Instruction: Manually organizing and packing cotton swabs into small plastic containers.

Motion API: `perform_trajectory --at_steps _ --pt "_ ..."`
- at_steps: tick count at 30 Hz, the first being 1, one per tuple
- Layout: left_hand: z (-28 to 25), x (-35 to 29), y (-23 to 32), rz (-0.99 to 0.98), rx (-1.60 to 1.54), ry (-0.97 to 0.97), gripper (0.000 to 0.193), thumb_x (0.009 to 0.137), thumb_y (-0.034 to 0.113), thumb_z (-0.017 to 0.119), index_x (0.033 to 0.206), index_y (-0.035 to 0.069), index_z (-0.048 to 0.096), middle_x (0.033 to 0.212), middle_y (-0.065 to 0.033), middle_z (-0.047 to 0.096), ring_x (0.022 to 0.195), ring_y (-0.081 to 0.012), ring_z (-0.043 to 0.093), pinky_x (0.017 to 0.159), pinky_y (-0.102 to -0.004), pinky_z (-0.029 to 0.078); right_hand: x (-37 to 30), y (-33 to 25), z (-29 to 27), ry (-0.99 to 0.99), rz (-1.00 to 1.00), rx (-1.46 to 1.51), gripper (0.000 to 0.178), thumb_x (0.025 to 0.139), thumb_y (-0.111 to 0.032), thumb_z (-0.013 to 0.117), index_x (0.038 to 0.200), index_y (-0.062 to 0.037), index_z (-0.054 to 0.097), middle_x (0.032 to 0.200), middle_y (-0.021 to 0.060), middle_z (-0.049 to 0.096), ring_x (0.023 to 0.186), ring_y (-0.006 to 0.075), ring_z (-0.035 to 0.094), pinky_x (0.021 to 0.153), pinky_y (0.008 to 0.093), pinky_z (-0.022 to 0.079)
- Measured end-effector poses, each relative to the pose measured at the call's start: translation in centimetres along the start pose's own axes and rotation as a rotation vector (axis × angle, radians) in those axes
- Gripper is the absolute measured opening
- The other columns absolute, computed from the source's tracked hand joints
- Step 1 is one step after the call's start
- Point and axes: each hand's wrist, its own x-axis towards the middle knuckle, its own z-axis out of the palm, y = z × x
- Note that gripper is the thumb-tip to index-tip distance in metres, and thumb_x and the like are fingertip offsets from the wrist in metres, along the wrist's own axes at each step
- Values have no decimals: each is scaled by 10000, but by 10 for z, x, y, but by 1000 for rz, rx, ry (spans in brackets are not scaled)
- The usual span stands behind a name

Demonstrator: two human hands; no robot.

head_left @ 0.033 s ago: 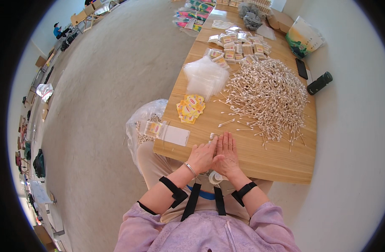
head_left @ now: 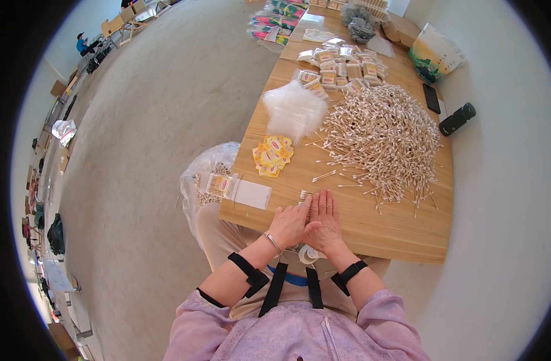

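A small row of cotton swabs (head_left: pixel 305 195) lies on the wooden table in front of me, partly covered by my hands. My left hand (head_left: pixel 289 224) rests over its near end, index finger stretched along the swabs and the other fingers bent. Beside it, my right hand (head_left: pixel 325 224) lies flat, fingers straight and side by side, its thumb reaching toward the left hand. Ahead and to the right spreads a large heap of cotton swabs (head_left: pixel 383 138). Yellow printed cards (head_left: pixel 273 155) are piled to the left, below a stack of clear plastic bags (head_left: pixel 294 108).
At the table's left edge, a filled swab packet (head_left: pixel 218 184) lies near a white card (head_left: pixel 253 194). A clear sack of swabs (head_left: pixel 197 180) stands below. Finished packets (head_left: pixel 341 67) are heaped farther back. A phone (head_left: pixel 431 98) and black cylinder (head_left: pixel 458 119) sit by the wall.
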Motion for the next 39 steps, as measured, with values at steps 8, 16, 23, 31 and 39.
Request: perform_trajectory --at_steps 8,16,23,31,39 --pt "1 3 -1 11 8 -15 717 894 472 510 1419 40 280 1139 -164 611 986 -343 591 810 -478 412 0 1 1 -7 4 5 982 722 -458 604 1422 101 201 1505 302 123 1424 426 60 1155 493 33" --pt "8 11 -9 14 -5 3 753 765 204 648 1405 52 283 1060 -161 645 905 -341 637 731 -472 456 1 -3 -8 -43 22 41 1033 712 -532 611 1421 99 201 1501 300 137 1421 422 70 1158 487 40" --pt "10 16 -5 -30 28 26 740 757 181 658 1391 32 307 969 -163 666 869 -343 645 703 -459 467 0 -4 -11 -53 20 -5 1048 720 -576 605 1414 105 215 1498 299 145 1419 422 81 1158 490 53" --pt "17 16 -12 -8 -27 113 626 807 164 623 1365 15 382 871 -193 665 798 -348 648 700 -417 492 -9 -7 -17 -79 0 2 1051 760 -618 579 1420 106 201 1504 286 145 1425 403 78 1162 470 66" --pt "55 29 -33 -79 -1371 601 468 1002 264 417 1388 1 393 1432 -166 389 1316 -242 384 1061 -334 328 -9 -16 -20 -116 24 70 1016 801 -579 557 1420 122 161 1510 289 111 1426 405 59 1163 472 52"
